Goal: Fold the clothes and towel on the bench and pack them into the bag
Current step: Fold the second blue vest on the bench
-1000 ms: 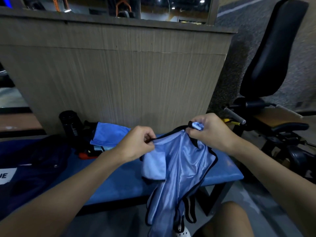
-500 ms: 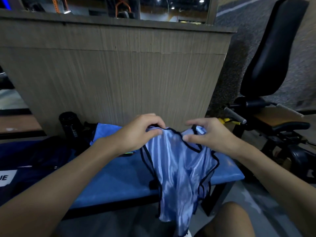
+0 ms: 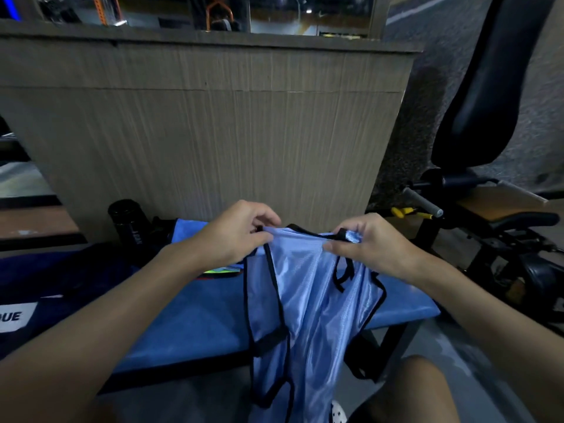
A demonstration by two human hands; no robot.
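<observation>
A shiny light-blue sleeveless vest (image 3: 308,303) with black trim hangs over the front edge of the blue bench (image 3: 195,328). My left hand (image 3: 235,236) pinches its top edge at the left, and my right hand (image 3: 369,242) grips the top edge and a strap at the right. The vest's lower part drops past the bench toward the floor. A blue towel (image 3: 186,236) lies at the back of the bench, partly hidden behind my left hand. A dark navy bag (image 3: 52,288) with a white label sits on the bench at the left.
A black bottle (image 3: 126,219) stands behind the bag against the wood-grain wall (image 3: 213,141). A small colourful item (image 3: 221,271) lies under my left wrist. Black gym equipment with a padded backrest (image 3: 488,87) stands to the right. My knee (image 3: 418,389) is at the bottom right.
The vest has been shaken out from a bunched state. My hands have moved apart along its top edge, and the cloth now hangs flatter and longer.
</observation>
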